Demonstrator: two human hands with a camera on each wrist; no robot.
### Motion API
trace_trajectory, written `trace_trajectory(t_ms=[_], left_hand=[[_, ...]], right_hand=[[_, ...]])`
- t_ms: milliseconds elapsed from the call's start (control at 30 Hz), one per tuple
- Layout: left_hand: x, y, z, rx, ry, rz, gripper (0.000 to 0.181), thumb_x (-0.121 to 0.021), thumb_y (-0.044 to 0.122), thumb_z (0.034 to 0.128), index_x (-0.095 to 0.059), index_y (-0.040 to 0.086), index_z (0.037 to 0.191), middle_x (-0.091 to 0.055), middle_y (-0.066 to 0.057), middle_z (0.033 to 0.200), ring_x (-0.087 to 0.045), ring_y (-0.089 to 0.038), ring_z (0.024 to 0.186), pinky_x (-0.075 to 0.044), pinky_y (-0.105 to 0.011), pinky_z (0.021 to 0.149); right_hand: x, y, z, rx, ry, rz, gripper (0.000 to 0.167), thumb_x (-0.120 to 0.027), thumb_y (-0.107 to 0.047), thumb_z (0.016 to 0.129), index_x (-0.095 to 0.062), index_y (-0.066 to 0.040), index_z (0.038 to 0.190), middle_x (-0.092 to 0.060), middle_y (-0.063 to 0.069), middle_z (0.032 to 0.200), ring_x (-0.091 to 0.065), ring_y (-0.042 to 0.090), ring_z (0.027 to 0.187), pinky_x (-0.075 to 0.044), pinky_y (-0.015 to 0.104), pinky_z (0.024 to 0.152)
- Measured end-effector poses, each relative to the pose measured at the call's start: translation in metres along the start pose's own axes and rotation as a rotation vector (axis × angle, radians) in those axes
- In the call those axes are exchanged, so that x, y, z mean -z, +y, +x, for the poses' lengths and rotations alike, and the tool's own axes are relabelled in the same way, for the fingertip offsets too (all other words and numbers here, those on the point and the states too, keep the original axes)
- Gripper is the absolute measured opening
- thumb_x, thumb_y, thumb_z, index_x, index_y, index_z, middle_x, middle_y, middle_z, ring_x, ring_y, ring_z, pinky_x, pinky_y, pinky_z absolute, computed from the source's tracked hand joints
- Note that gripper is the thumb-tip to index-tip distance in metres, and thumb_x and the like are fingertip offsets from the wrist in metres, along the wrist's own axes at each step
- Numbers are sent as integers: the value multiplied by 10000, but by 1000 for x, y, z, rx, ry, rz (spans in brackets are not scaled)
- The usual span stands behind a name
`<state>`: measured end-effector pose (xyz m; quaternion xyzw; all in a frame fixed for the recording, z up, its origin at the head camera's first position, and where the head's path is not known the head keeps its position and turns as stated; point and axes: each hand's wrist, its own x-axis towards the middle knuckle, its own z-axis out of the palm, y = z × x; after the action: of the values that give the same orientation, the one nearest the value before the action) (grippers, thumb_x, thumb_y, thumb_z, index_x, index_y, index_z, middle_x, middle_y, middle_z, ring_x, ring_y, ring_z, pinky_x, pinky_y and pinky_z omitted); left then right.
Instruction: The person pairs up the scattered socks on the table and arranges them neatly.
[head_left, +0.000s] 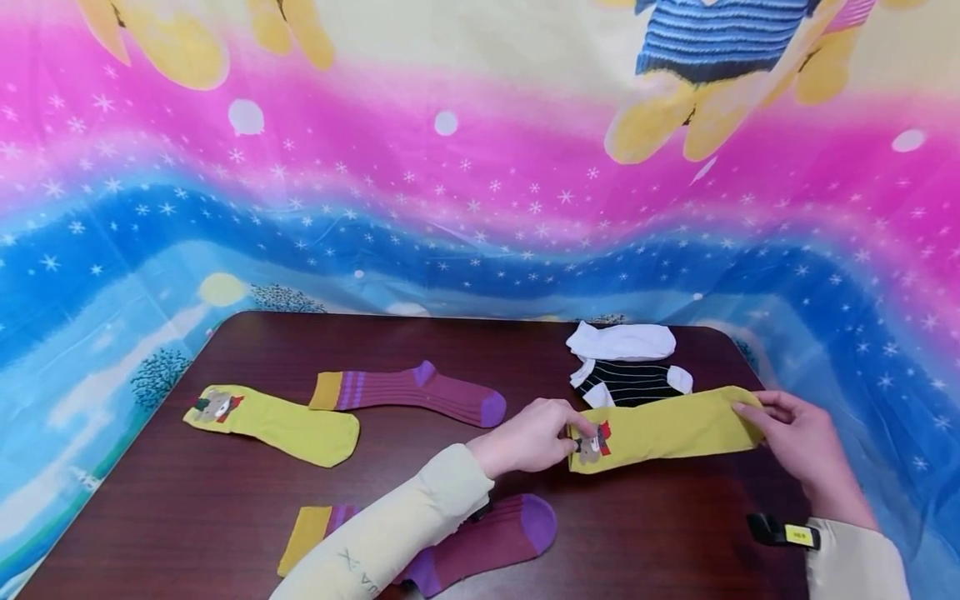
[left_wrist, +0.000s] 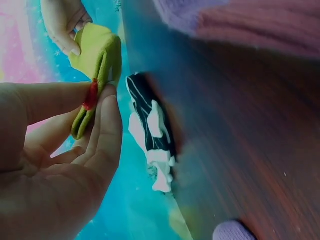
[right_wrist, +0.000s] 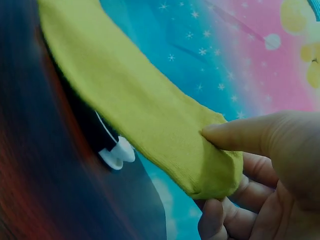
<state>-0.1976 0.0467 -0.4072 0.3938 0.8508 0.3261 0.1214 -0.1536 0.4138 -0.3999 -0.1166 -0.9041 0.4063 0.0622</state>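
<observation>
A yellow-green sock with a bear face and red bow is stretched between the two hands, raised above the table. My left hand pinches its cuff end at the bear print; in the left wrist view the cuff shows doubled between thumb and fingers. My right hand pinches the toe end, with the thumb on top and the fingers beneath in the right wrist view. Just behind the sock lies a black striped sock with white heel and toe, partly covered by it in the head view.
A white sock lies at the back right. Another yellow-green sock is on the left of the dark wood table. One purple sock lies mid-table; a second purple sock is partly under the left forearm. A printed cloth hangs behind.
</observation>
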Motion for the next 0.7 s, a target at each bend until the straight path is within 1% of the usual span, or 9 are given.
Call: trace_trajectory(t_ms=[33, 100, 233, 300, 367, 433, 533, 600, 700], left_hand=[[-2, 1, 1, 4, -11, 8, 313, -654, 12, 963, -755, 131, 1233, -681, 59, 1201, -563, -34, 1111, -436, -157, 852], [-6, 0, 4, 16, -38, 7, 313, -639, 24, 975, -747, 128, 1249, -679, 64, 1220, -558, -30, 1110, -427, -159, 869], [-13, -3, 9, 48, -93, 7, 322, -626, 69, 997, -721, 133, 1298, -677, 88, 1253, -539, -34, 1003, -417, -166, 821], [-16, -4, 11, 61, -114, 6, 325, -624, 95, 1006, -709, 133, 1317, -675, 96, 1257, -527, -48, 956, -409, -171, 797], [-17, -5, 13, 61, -129, 8, 312, -622, 115, 1012, -713, 131, 1310, -691, 97, 1210, -529, -53, 918, -408, -169, 792], [-17, -4, 15, 65, -143, 6, 300, -610, 131, 1021, -716, 122, 1302, -696, 92, 1186, -531, -55, 890, -409, -166, 780], [-17, -2, 19, 82, -171, -19, 282, -601, 146, 1034, -725, 118, 1285, -699, 79, 1172, -531, -63, 860, -419, -181, 725], [-16, -1, 22, 103, -183, -29, 285, -603, 158, 1035, -722, 118, 1291, -691, 76, 1212, -530, -46, 874, -419, -180, 715], [-16, 0, 26, 122, -193, -39, 269, -630, 180, 1026, -736, 126, 1268, -700, 81, 1178, -537, -33, 882, -426, -182, 729]], right_hand=[[0, 1, 0, 3, 3, -14, 592, -695, -468, 958, -641, 48, 1244, -708, -135, 877, -609, 72, 729, -537, 301, 600], [-1, 3, 0, 10, 7, -40, 594, -689, -465, 964, -642, 54, 1249, -724, -61, 898, -603, 66, 730, -531, 297, 596], [-4, 7, 2, 23, 4, -94, 595, -663, -460, 982, -641, 66, 1259, -707, 119, 1012, -576, 79, 755, -521, 295, 589], [-5, 11, 3, 29, -2, -114, 591, -651, -455, 990, -640, 71, 1258, -679, 184, 1072, -562, 97, 783, -513, 289, 591], [-7, 15, 4, 32, -6, -126, 584, -646, -451, 995, -646, 73, 1251, -660, 210, 1104, -545, 112, 808, -503, 286, 594], [-8, 20, 6, 29, -10, -136, 572, -646, -445, 997, -652, 73, 1240, -661, 210, 1102, -539, 121, 819, -494, 283, 598], [-9, 28, 10, 11, -32, -141, 572, -639, -447, 1000, -651, 72, 1240, -673, 198, 1090, -543, 138, 835, -488, 278, 610], [-11, 33, 12, -3, -54, -144, 583, -625, -453, 1007, -641, 76, 1250, -662, 213, 1115, -550, 173, 866, -489, 279, 621], [-13, 38, 15, -27, -93, -136, 614, -598, -467, 1017, -615, 91, 1271, -624, 256, 1171, -548, 246, 909, -490, 290, 631]])
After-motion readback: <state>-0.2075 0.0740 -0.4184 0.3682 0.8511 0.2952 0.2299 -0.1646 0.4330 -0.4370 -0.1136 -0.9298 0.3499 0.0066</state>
